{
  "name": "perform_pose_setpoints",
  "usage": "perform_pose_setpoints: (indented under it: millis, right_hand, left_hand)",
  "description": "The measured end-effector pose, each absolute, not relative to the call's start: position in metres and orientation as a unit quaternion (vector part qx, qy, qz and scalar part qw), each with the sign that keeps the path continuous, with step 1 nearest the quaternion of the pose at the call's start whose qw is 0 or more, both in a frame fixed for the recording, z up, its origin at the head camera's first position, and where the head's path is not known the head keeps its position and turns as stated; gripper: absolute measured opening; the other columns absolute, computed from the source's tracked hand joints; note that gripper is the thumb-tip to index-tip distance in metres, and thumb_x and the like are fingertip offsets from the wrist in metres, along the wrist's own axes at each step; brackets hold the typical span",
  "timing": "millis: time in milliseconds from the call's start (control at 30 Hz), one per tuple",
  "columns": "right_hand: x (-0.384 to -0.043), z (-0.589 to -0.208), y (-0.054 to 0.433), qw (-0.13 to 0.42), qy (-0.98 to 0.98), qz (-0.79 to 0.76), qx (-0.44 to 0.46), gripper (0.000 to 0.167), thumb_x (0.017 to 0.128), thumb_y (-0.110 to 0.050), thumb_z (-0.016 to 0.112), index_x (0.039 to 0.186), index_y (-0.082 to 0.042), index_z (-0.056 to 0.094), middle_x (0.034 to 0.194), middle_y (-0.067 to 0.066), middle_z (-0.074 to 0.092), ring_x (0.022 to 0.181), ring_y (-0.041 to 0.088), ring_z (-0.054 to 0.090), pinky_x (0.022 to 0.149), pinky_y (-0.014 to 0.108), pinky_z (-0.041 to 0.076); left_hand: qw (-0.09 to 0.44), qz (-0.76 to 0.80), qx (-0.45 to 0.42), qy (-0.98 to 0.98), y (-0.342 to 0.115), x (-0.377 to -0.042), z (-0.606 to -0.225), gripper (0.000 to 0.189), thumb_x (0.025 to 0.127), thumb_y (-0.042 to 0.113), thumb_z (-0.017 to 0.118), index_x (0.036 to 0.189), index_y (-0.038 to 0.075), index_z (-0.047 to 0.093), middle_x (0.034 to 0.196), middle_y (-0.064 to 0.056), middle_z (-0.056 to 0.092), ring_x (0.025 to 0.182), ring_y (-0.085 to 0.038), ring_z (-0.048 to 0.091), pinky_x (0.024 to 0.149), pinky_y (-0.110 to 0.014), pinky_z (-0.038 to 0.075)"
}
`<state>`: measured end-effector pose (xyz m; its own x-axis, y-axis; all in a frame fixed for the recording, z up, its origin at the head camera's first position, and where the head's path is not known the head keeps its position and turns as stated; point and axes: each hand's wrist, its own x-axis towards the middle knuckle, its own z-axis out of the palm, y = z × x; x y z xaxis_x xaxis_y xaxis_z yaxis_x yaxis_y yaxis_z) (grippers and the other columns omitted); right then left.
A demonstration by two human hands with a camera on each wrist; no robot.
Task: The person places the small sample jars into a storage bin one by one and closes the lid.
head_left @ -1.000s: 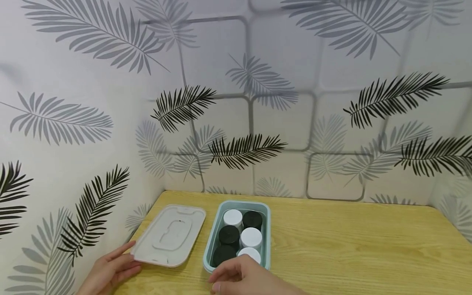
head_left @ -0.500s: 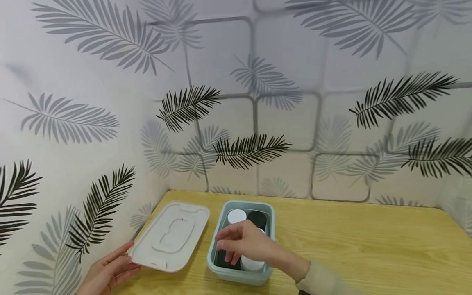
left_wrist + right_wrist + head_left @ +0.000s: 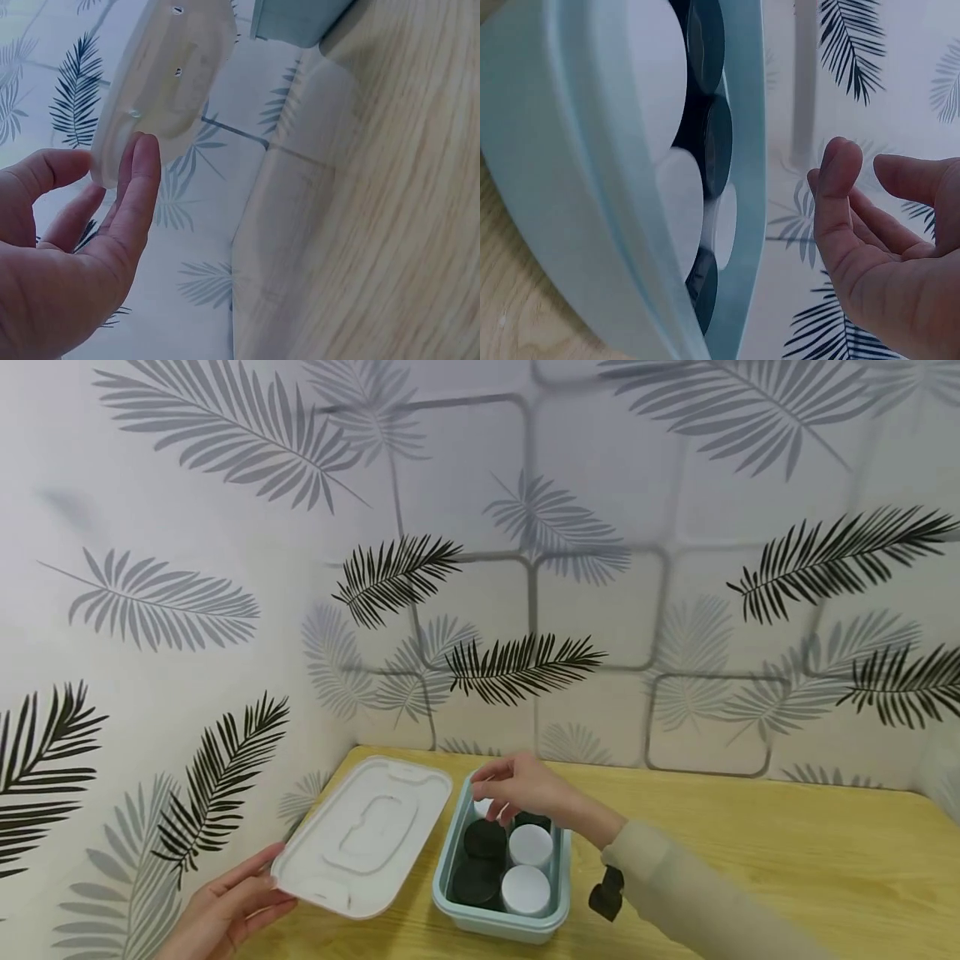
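My left hand [image 3: 236,897] pinches a white plastic lid [image 3: 337,827] by its near left corner, thumb on one face and fingers on the other. In the left wrist view the lid [image 3: 165,75] is tilted up, clear of the wooden table. A light blue box [image 3: 501,928] stands just right of it, packed with jars: three have white caps [image 3: 525,891], three black caps [image 3: 476,881]. Over the box's far end hovers my right hand [image 3: 532,789], fingers loosely bent. The right wrist view shows nothing between its thumb and fingers [image 3: 838,176].
The wooden table [image 3: 712,843] stretches to the right of the box. A leaf-patterned wall covering [image 3: 585,610] closes off the back and left sides. A dark strapped device [image 3: 607,893] hangs under my right wrist.
My right hand has come up from the box's near end to above its far end. My left hand has raised the lid, tilting it toward the box.
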<state>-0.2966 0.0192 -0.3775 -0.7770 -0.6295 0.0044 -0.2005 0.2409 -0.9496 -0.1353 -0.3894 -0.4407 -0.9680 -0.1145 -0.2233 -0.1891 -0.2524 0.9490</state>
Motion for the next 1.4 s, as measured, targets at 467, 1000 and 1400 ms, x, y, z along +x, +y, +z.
perform_pose_setpoints:
  millis: [467, 1000, 1400]
  right_hand:
    - [-0.32, -0.379, 0.029, 0.182, 0.77, -0.559, -0.247, 0.039, 0.102, -0.012, 0.069, 0.134, 0.01, 0.066, 0.108, 0.021, 0.075, 0.074, 0.021, 0.073, 0.066, 0.032, 0.062]
    - [-0.337, -0.389, 0.036, 0.201, 0.749, -0.582, -0.244, 0.03, 0.109, -0.01, 0.059, 0.13, 0.009, 0.068, 0.108, 0.027, 0.073, 0.071, 0.018, 0.068, 0.063, 0.027, 0.057]
    - [-0.345, -0.388, 0.039, 0.211, 0.744, -0.593, -0.223, 0.03, 0.108, -0.01, 0.061, 0.131, 0.009, 0.068, 0.092, 0.015, 0.072, 0.072, 0.02, 0.068, 0.064, 0.028, 0.057]
  left_hand:
    - [-0.009, 0.784, -0.046, 0.619, -0.367, -0.135, -0.434, 0.046, 0.105, -0.004, 0.054, 0.116, 0.033, 0.079, 0.122, -0.005, 0.069, 0.101, -0.025, 0.073, 0.093, -0.043, 0.059]
    - [-0.025, 0.792, -0.024, 0.609, -0.336, -0.142, -0.43, 0.039, 0.105, 0.0, 0.056, 0.123, 0.028, 0.077, 0.123, -0.006, 0.07, 0.097, -0.024, 0.074, 0.092, -0.043, 0.06]
    - [-0.021, 0.807, -0.042, 0.588, -0.322, -0.147, -0.432, 0.034, 0.106, 0.003, 0.058, 0.125, 0.024, 0.076, 0.126, -0.006, 0.069, 0.096, -0.022, 0.073, 0.093, -0.041, 0.06]
